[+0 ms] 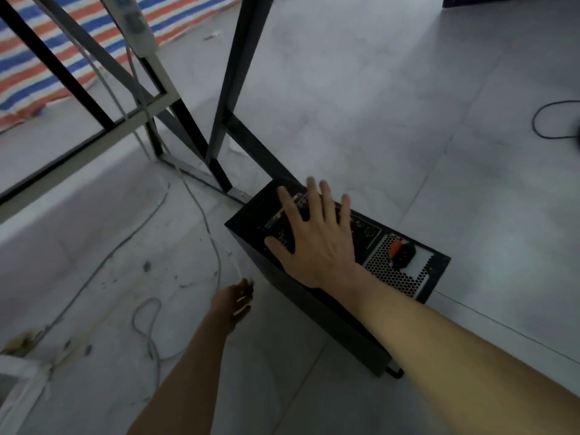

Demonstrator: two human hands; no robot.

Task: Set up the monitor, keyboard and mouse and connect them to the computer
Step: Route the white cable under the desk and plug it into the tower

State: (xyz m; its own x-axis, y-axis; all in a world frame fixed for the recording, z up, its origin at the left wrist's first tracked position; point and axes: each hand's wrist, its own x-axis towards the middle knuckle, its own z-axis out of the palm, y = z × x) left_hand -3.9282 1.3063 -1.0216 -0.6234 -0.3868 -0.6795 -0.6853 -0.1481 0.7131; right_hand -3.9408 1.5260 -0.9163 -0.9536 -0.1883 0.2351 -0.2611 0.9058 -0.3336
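Observation:
A black computer tower [317, 312] stands on the grey floor with its rear panel turned up toward me; the power supply grille [395, 274] and an orange switch show at its right end. My right hand [317, 243] lies flat on the rear panel, fingers spread over the ports. My left hand [233, 301] is lower, just left of the tower and in shadow. Its fingers are curled around the end of a thin white cable [205, 221]. No monitor, keyboard or mouse is in view.
Black and grey metal desk legs [226, 98] stand just behind the tower. A white power strip [138, 29] hangs at the top left. A grey cable loop [147, 321] lies on the floor, and a black cable [546, 120] curls at the right. A striped tarp [37, 67] lies far left.

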